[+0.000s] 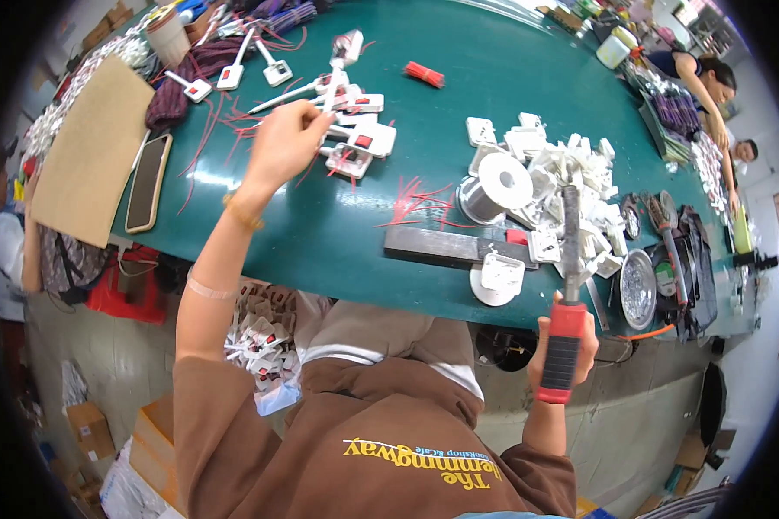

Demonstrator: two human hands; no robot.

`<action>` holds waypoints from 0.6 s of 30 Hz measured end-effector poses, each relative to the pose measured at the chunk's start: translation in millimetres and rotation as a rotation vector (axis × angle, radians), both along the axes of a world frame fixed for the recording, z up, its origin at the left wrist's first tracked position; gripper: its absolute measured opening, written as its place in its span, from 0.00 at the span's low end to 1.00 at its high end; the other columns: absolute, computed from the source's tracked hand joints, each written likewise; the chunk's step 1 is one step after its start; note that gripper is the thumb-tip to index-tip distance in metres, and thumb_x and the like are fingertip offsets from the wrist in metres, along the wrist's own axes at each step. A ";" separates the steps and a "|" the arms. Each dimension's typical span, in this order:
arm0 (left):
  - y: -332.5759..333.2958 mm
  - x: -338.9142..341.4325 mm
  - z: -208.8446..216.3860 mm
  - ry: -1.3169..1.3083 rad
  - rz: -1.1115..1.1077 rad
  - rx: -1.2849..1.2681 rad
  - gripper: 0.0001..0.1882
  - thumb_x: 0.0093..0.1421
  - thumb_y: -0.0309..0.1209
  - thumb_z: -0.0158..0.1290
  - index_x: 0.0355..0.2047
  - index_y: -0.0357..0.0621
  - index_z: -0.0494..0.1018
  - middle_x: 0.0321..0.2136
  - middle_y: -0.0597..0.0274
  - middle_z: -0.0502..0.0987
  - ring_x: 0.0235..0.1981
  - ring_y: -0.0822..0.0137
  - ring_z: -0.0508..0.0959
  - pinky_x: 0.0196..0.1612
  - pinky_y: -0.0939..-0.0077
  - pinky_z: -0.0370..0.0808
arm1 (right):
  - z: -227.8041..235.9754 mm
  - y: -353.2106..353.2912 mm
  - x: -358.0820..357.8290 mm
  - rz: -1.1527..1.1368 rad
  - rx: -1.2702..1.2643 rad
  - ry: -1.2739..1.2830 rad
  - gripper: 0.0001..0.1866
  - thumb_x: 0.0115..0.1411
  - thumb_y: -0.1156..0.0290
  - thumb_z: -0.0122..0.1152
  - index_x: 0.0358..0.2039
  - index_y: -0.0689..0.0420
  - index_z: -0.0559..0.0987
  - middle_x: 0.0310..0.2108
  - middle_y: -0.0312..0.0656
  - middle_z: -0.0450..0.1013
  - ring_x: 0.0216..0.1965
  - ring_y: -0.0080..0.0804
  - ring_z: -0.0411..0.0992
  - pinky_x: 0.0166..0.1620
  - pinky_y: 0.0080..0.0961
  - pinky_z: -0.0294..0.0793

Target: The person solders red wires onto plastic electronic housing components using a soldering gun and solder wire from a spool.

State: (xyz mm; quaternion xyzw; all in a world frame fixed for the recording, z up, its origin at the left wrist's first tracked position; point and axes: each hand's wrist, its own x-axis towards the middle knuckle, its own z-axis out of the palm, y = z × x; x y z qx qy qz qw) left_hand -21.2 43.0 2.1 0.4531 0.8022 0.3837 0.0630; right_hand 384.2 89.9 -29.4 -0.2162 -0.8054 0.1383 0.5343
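Note:
My left hand [287,145] is closed, pinching a white plastic stick-shaped piece [331,85] by its thin stem; its wider end points away from me. Under and beside that hand lie several similar white pieces with red switches [365,140] and thin red wires. My right hand [586,346] is wrapped round the red and black handle of a soldering iron [565,350]. The iron's dark shaft points away from me, over a heap of small white plastic housings [593,186]. A solder wire spool [504,182] stands left of that heap.
A dark metal bar [433,246] lies near the table's front edge, with loose red wires [415,203] behind it. A metal bowl [638,290] sits at the right. Left are a phone [149,183] and a cardboard sheet [91,151]. Another person [697,86] works at the far right.

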 end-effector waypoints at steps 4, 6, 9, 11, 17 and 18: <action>-51.0 62.9 32.3 0.199 -0.371 0.054 0.07 0.54 0.27 0.56 0.24 0.36 0.72 0.17 0.59 0.71 0.17 0.63 0.71 0.22 0.73 0.65 | 6.5 -14.8 16.4 -0.272 -0.294 -0.163 0.12 0.56 0.75 0.61 0.40 0.64 0.74 0.36 0.45 0.74 0.33 0.31 0.71 0.40 0.24 0.70; -63.4 84.1 19.8 0.273 -0.509 0.075 0.07 0.52 0.27 0.58 0.24 0.38 0.72 0.18 0.60 0.70 0.19 0.62 0.71 0.22 0.72 0.66 | 12.1 -14.4 12.5 -0.218 -0.517 0.066 0.08 0.57 0.75 0.59 0.37 0.62 0.76 0.36 0.42 0.73 0.35 0.27 0.69 0.41 0.23 0.67; -79.6 96.9 3.8 0.604 -0.575 -0.123 0.09 0.46 0.30 0.61 0.25 0.43 0.72 0.24 0.64 0.70 0.26 0.62 0.71 0.29 0.71 0.68 | 7.2 -9.6 17.6 -0.138 -0.283 0.031 0.24 0.59 0.77 0.57 0.55 0.66 0.62 0.35 0.51 0.74 0.33 0.33 0.72 0.37 0.26 0.74; -74.8 103.8 2.2 0.596 -0.530 -0.078 0.10 0.46 0.30 0.61 0.27 0.43 0.73 0.25 0.63 0.70 0.28 0.61 0.71 0.30 0.70 0.68 | 6.3 -15.0 18.2 -0.145 -0.324 0.069 0.24 0.59 0.76 0.57 0.54 0.66 0.62 0.34 0.51 0.74 0.32 0.33 0.72 0.37 0.26 0.74; -51.0 156.6 2.6 0.335 -0.599 0.150 0.25 0.43 0.25 0.61 0.45 0.46 0.72 0.43 0.54 0.70 0.43 0.53 0.70 0.45 0.61 0.67 | -0.4 -20.9 -0.6 -0.017 -0.290 0.259 0.24 0.59 0.75 0.57 0.54 0.65 0.61 0.30 0.48 0.73 0.31 0.31 0.71 0.36 0.28 0.74; -41.6 164.6 -2.8 0.359 -0.617 0.173 0.29 0.41 0.23 0.62 0.47 0.47 0.71 0.47 0.52 0.69 0.46 0.50 0.69 0.49 0.60 0.67 | 1.3 -23.4 -2.7 -0.014 -0.291 0.256 0.24 0.59 0.75 0.57 0.54 0.65 0.61 0.30 0.48 0.73 0.31 0.31 0.71 0.36 0.28 0.74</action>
